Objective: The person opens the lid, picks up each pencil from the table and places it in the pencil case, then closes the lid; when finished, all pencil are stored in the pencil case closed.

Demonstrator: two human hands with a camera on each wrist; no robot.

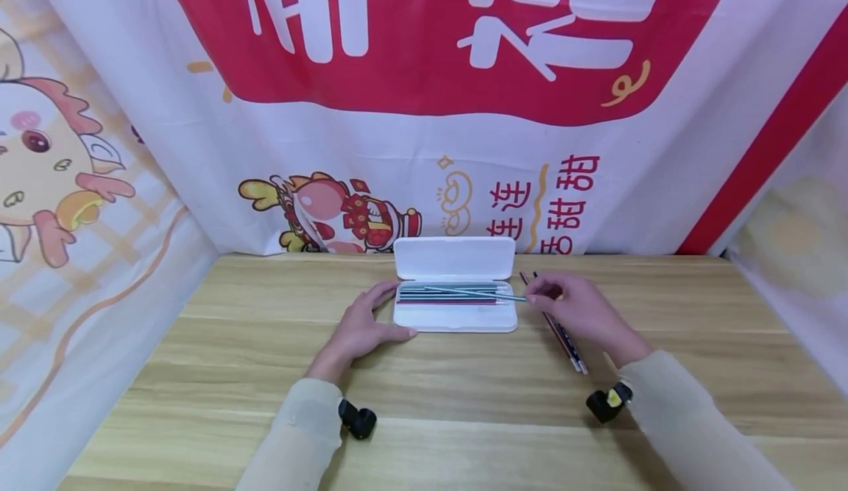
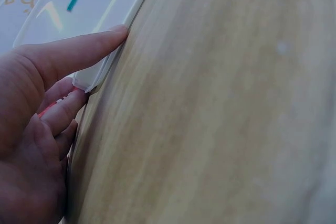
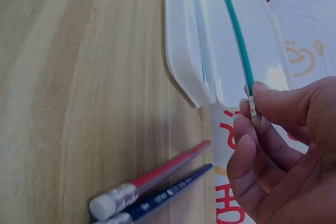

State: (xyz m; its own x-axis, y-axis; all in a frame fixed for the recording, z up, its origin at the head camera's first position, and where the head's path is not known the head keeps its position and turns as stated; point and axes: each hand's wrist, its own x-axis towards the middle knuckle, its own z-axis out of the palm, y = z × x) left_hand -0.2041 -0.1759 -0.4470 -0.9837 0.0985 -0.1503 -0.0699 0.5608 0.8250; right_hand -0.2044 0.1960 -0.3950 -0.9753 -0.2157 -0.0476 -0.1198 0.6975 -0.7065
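A white pencil case lies with its lid raised and several pencils side by side inside. My left hand holds the case by its left end, the thumb on the front rim and the other fingers around the side. Between thumb and fingertips, my right hand pinches a green pencil close to its eraser end. That pencil slants over the case, its far end above the pencils inside. Below the right hand, a red pencil and a dark blue pencil lie together on the table.
The wooden table ends at a white and red printed cloth hanging behind the case. More printed cloth hangs along the left side. Each wrist carries a small black camera.
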